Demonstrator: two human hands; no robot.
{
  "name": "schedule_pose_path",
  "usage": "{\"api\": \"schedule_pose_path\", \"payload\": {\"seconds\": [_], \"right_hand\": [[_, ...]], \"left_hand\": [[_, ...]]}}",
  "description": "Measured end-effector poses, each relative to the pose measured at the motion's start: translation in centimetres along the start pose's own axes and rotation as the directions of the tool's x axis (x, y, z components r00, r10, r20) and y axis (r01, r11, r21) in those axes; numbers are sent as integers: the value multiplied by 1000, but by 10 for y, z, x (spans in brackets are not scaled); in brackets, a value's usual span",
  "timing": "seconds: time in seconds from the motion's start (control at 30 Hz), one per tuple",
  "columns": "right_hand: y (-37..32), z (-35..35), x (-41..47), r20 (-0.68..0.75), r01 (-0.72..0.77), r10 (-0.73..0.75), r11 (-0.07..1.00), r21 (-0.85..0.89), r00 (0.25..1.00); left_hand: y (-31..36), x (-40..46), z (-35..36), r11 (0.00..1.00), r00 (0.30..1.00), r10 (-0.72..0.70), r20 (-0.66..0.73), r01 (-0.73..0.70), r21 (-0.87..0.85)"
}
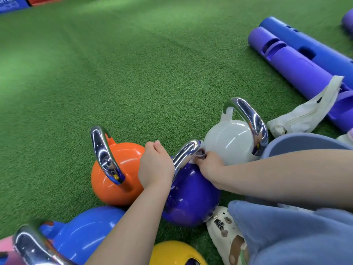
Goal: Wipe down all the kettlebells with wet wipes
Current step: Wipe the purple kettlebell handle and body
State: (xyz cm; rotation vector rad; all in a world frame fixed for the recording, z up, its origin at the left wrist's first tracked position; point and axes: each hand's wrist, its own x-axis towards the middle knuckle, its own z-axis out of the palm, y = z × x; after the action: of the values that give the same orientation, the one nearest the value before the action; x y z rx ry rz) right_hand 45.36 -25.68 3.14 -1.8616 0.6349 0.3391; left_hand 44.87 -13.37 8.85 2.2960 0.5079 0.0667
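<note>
- My left hand grips the glossy purple kettlebell's chrome handle, steadying it.
- My right hand pinches a crumpled wet wipe against that handle's end to scrub it.

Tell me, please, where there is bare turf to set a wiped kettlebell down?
The turf beyond the orange kettlebell and grey kettlebell, left of the purple roller, is bare. Nearer, the purple kettlebell, blue kettlebell and yellow kettlebell crowd together.
</note>
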Motion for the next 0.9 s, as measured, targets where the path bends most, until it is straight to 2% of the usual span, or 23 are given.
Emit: {"api": "schedule_pose_path", "payload": {"seconds": [0.17,0.27,0.37,0.5,0.63,0.77,0.9], "right_hand": [[-8,-1,-6,-165,197,-183,978,70,969],[-6,-5,-5,-125,261,-258,965,8,958],[2,-6,2,-27,217,-222,967,-131,975],[7,-4,8,50,174,-168,960,-218,985],[3,-7,10,57,83,-75,985,-148,996],[7,-9,13,-71,2,-8,996,-87,997],[9,-13,11,58,47,-44,998,-41,997]], "left_hand": [[1,-1,0,1000,1000,1,-4,-1,11],[1,0,0,1000,1000,-11,-3,11,15],[2,-1,1,1000,1000,-9,-4,9,14],[2,-2,1,1000,1000,-6,-5,6,8],[2,-1,0,1000,1000,-9,1,9,7],[1,0,1,1000,1000,-4,-2,4,7],[2,-1,1,1000,1000,11,-13,-10,16]]}}
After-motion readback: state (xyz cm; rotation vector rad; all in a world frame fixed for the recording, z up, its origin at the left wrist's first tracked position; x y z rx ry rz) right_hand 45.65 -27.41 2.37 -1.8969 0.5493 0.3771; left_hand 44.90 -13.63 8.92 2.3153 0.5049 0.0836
